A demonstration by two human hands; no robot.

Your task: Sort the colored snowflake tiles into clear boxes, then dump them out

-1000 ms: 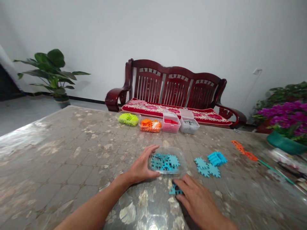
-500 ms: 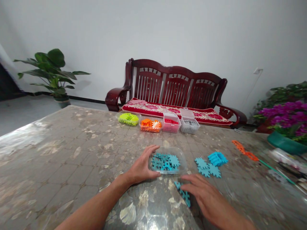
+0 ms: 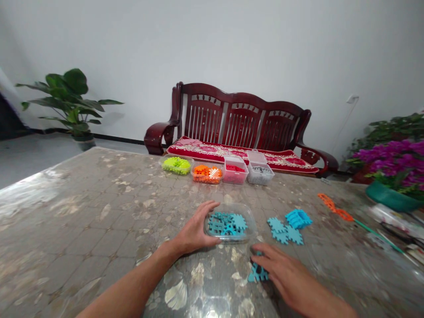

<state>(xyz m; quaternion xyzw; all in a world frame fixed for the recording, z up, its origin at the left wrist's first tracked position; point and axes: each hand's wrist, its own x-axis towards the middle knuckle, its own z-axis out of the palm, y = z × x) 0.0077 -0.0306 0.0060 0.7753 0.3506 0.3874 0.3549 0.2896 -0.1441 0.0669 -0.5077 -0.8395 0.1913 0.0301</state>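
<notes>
My left hand (image 3: pixel 200 225) is wrapped round the left end of a clear plastic container (image 3: pixel 252 229), thumb at the near side and fingers at the far side. Inside lie several teal interlocking toy pieces (image 3: pixel 228 224), some flat and square with notched edges. Nearer to me and to the right, my right hand (image 3: pixel 273 265) has its fingers closed on a teal interlocking piece (image 3: pixel 257 274) at the tabletop, partly hidden by the fingers. Beyond that hand lie joined flat teal pieces (image 3: pixel 285 232) and a brighter blue assembled block (image 3: pixel 298 218).
Along the far table edge stand containers of yellow-green pieces (image 3: pixel 176 165), orange pieces (image 3: pixel 207 173), red pieces (image 3: pixel 235 171) and grey pieces (image 3: pixel 260 174). An orange linked shape on a green stick (image 3: pixel 336 209) lies right, near a pot of purple flowers (image 3: pixel 394 195). A wooden bench (image 3: pixel 243 119) stands behind.
The teal piece under my right hand has turned, and the fingers now cover more of it. My left hand keeps its hold on the container. The view has shifted slightly.
</notes>
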